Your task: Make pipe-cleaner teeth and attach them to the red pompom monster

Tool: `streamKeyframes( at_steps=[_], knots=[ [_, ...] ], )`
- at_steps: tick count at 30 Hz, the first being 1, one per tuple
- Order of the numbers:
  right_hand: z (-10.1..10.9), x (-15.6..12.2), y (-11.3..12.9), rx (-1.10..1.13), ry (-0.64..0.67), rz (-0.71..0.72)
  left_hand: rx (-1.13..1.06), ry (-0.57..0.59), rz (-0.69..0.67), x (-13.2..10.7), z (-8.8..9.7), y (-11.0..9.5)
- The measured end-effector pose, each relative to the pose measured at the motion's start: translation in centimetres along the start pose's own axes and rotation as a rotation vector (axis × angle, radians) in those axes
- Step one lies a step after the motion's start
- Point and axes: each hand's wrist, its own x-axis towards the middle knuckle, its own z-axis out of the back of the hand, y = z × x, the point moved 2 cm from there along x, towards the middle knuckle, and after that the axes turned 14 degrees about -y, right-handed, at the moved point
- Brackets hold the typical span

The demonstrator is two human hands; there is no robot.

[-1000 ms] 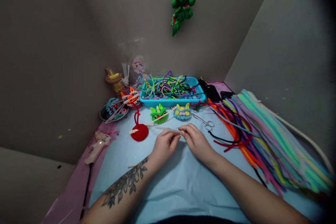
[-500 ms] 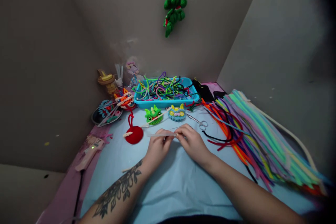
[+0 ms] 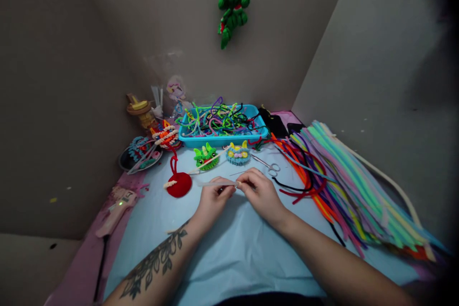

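My left hand (image 3: 212, 201) and my right hand (image 3: 261, 193) meet over the light blue sheet (image 3: 229, 248), fingers pinched together on a thin white pipe cleaner (image 3: 215, 183) that sticks out to the left. A red round piece (image 3: 178, 184) with a red loop lies just left of my left hand. Beyond my hands sit a green fuzzy figure (image 3: 205, 157) and a blue and yellow fuzzy figure (image 3: 238, 154). Small scissors (image 3: 268, 166) lie to the right of them.
A blue tray (image 3: 219, 139) of tangled pipe cleaners stands at the back. A broad pile of long coloured pipe cleaners (image 3: 344, 181) covers the right side. A glue gun (image 3: 114, 208) lies at the left edge. A green ornament (image 3: 231, 2) hangs on the wall.
The view has drifted so everything sits a little further left. My hands stay pinched on the white pipe cleaner, with only small finger movement.
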Motion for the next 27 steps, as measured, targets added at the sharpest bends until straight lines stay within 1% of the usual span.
streamKeyframes(
  at_steps=[6, 13, 15, 19, 21, 27],
  knots=[
    [0.1, 0.0, 0.1, 0.013, -0.023, 0.016, -0.046, -0.019, 0.06, -0.5, -0.3, 0.1],
    [0.2, -0.1, 0.5, 0.076, -0.07, 0.08, -0.057, -0.011, 0.053, -0.6, -0.1, -0.8],
    [0.1, -0.3, 0.5, 0.055, -0.074, 0.108, -0.047, -0.013, 0.05, -0.6, 0.0, -1.0],
    [-0.1, -0.6, 0.5, -0.066, -0.087, 0.229, -0.026, -0.022, 0.071, -0.6, -0.1, -0.9],
    [-0.2, -0.7, 0.6, -0.1, -0.097, 0.257, -0.025, -0.027, 0.084, -0.7, -0.2, -0.8],
    [-0.1, -0.6, 0.8, -0.067, -0.05, 0.186, -0.028, -0.029, 0.095, -0.8, -0.2, -0.7]
  ],
)
